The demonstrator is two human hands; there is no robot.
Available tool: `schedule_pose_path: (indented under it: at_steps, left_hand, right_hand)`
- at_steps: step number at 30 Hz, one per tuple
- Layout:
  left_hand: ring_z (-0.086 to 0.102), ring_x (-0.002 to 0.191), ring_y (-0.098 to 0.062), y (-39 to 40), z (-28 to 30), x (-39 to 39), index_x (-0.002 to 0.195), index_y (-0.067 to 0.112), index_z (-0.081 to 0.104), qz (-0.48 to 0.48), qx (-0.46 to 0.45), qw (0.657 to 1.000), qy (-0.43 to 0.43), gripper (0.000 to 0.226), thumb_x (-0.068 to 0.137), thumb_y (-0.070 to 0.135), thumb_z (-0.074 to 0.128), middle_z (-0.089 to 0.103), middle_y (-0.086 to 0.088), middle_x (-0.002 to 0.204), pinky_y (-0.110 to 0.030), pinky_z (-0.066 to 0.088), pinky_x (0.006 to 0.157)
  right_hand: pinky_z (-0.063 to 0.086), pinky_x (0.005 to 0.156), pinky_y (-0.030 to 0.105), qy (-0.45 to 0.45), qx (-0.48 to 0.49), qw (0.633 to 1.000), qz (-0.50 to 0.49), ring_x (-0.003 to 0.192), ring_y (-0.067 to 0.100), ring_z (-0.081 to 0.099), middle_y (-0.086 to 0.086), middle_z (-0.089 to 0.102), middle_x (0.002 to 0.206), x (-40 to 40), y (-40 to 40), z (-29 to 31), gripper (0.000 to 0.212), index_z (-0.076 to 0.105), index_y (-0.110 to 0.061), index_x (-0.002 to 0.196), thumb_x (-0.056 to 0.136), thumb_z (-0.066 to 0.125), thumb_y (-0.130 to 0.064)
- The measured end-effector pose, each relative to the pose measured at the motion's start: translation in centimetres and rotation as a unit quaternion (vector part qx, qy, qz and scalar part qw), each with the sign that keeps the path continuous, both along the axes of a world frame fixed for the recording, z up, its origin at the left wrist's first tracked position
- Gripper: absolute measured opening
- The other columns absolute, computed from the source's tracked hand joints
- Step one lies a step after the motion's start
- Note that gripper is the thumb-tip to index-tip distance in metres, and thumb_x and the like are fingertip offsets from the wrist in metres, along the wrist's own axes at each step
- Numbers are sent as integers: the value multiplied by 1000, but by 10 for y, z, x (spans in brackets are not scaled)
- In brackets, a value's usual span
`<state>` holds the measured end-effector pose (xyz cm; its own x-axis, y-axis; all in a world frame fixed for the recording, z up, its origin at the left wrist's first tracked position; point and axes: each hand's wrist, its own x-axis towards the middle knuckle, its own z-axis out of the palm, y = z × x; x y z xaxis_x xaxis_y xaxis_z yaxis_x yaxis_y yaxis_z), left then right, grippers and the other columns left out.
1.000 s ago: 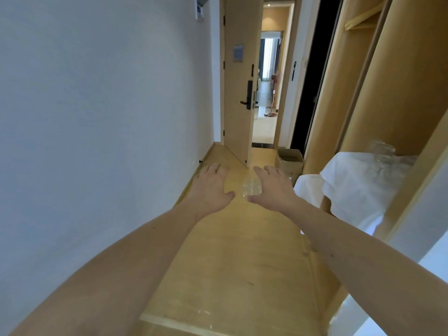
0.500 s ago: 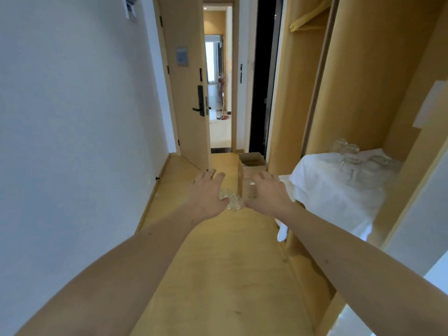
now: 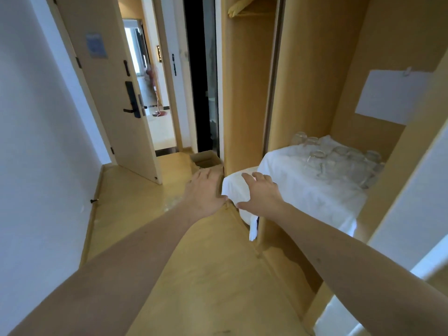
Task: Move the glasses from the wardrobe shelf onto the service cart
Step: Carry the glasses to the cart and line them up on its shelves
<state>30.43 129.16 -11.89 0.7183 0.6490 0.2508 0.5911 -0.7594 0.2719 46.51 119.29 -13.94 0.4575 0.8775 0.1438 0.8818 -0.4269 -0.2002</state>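
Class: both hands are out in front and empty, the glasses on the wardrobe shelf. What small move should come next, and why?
Probably reach the right hand further right to the nearest of the glasses on the white cloth: both it and the left hand are open, short of them.

This looks like a hotel room's entry hallway. Ahead and left of the hands (image 3: 232, 192), the open door (image 3: 114, 93) carries an electronic lock (image 3: 132, 99) and a posted notice (image 3: 96, 46). To their right stands a built-in wardrobe (image 3: 315, 69) with a wooden hanger (image 3: 238, 8).
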Motion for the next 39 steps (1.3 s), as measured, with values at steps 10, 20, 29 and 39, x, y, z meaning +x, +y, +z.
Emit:
schedule_pose_path:
  at_steps: [10, 20, 29, 39]
  left_hand:
    - [40, 137, -31, 78, -22, 113, 143, 22, 46, -51, 10, 998, 24, 68, 85, 48, 70, 47, -3, 144, -47, 42, 108]
    - [33, 142, -31, 138, -22, 239, 150, 25, 37, -92, 9, 995, 39, 73, 89, 50, 67, 38, -6, 155, -47, 36, 111]
    - [37, 138, -30, 174, -16, 326, 147, 22, 39, -154, 16, 988, 27, 69, 90, 47, 67, 42, -5, 150, -44, 37, 109]
    - [40, 136, -31, 219, -11, 427, 145, 15, 45, -274, 9, 961, 21, 66, 91, 42, 69, 46, -7, 147, -43, 40, 108]
  right_hand:
    - [36, 110, 47, -10, -14, 997, -72, 142, 33, 33, 7, 33, 159, 101, 56, -15, 92, 28, -29, 155, 81, 69, -65]
    - [34, 113, 45, 9, -4, 994, -108, 144, 32, 30, 6, 31, 160, 211, 104, -12, 95, 24, -29, 157, 81, 70, -63]
    - [36, 111, 44, -10, -2, 986, -167, 142, 32, 34, 6, 34, 159, 287, 132, -6, 88, 29, -28, 155, 84, 69, -61]
    - [35, 111, 44, 13, 13, 964, -265, 141, 31, 33, 5, 34, 156, 348, 163, -9, 90, 30, -30, 154, 80, 75, -55]
